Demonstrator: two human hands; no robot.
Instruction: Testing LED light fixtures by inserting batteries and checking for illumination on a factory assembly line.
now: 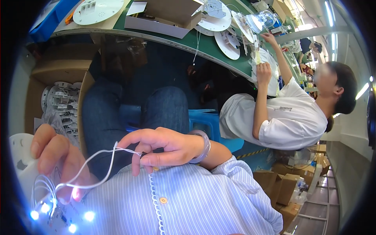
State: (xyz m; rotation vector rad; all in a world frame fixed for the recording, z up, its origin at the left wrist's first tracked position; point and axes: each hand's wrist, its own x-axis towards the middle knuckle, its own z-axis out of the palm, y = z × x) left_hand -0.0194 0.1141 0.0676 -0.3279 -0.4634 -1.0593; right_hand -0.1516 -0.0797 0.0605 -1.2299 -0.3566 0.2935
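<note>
At the lower left my left hand (64, 164) closes around the edge of a white lamp plate (22, 150), beside my body. Below that hand, several LEDs on a white circuit board (60, 221) are lit bright bluish white. Thin white wires (116, 145) run from the board across to my right hand (166, 148). Thumb and fingers of that hand pinch the wire ends near a small dark piece, too small to make out. A pale bangle circles the right wrist. Part of the plate is cut off by the dark rim of the picture.
An open cardboard box (58, 72) at left holds several white lamp plates (62, 103). Ahead, a green worktable (120, 21) bears white discs (98, 11) and a grey carton (164, 27). To the right a co-worker (293, 121) sits by a blue stool (205, 117), hands at the table.
</note>
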